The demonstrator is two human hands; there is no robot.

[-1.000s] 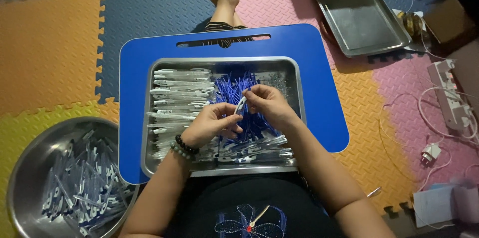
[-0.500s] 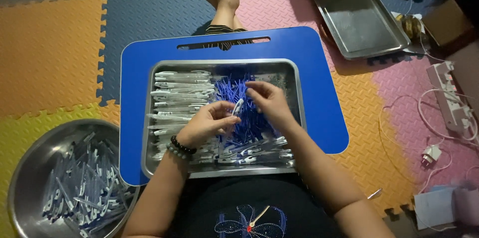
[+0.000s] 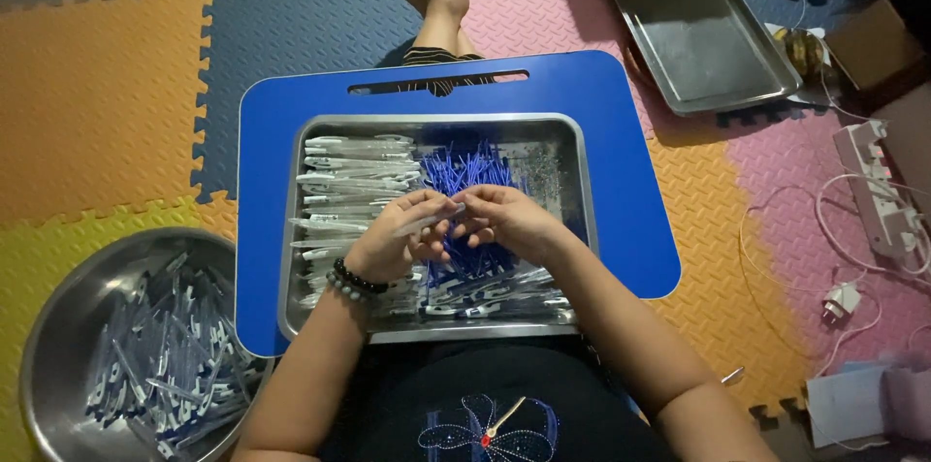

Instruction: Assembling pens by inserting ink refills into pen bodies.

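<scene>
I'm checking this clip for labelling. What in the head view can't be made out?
- Left hand and right hand: both meet on a clear pen barrel, but the fingers hide the grip and what the right hand adds.
- Blue refills in the steel tray: the pile's near part lies under the hands.
- Steel bowl: cut off by the left and bottom edges.
- Small specks by the refills: too small to identify.

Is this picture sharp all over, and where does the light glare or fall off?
Head view: the centre is sharp, with hands, left and right, crisp over the steel tray; soft glare on the empty tray and the bowl; corners darken; the mat's lines bow slightly toward the edges.
</scene>
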